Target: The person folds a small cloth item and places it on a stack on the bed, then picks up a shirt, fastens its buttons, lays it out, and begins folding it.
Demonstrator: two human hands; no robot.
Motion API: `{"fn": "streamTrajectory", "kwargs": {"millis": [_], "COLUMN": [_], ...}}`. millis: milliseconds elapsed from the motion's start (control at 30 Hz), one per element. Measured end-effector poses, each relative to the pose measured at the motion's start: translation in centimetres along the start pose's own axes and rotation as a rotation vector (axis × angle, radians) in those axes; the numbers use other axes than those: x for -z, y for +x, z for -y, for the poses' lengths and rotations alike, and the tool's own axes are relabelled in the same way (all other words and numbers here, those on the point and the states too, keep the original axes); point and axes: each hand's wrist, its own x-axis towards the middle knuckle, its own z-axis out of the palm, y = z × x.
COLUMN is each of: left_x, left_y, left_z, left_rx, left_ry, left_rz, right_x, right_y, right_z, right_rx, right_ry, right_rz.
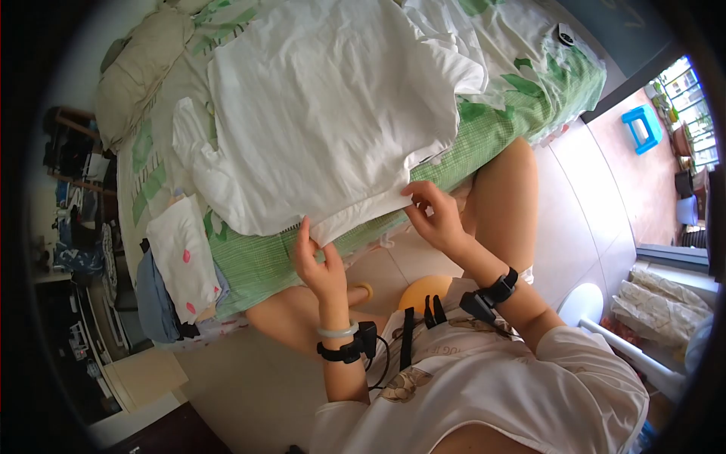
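Observation:
A white shirt [333,106] lies spread over the bed, and a folded strip along its near edge points toward me. My left hand [319,268] is at the left end of this strip, with thumb and forefinger on the cloth. At the strip's right end, my right hand [435,216] pinches the fabric between thumb and curled fingers. The strip is stretched between both hands. One sleeve hangs out to the left of the shirt, and more bunched white cloth [454,53] lies at its upper right.
The bed [265,265] has a green and white patterned sheet. Folded clothes [181,250] are stacked at its left corner, with a beige pillow [144,76] behind. A small remote-like object [566,34] lies far right. A blue stool [641,129] and a white fan-like stand [582,306] are on the right.

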Motion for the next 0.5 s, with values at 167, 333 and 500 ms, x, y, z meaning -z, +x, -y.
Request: {"fn": "streamTrajectory", "kwargs": {"millis": [167, 333, 500], "left_x": [-0.6, -0.3, 1.9], "left_y": [-0.7, -1.0, -1.1], "left_z": [-1.5, -1.9, -1.1], "left_rx": [0.352, 0.553, 0.481], "left_ry": [-0.481, -0.669, -0.513], "left_rz": [0.001, 0.055, 0.152], "right_x": [-1.6, -1.2, 1.7], "right_y": [-1.3, -1.3, -0.3], "right_z": [-1.8, -2.8, -1.2], "right_rx": [-0.239, -0.317, -0.313], "right_ry": [0.555, 0.67, 0.43], "right_rz": [-0.047, -0.005, 0.196]}}
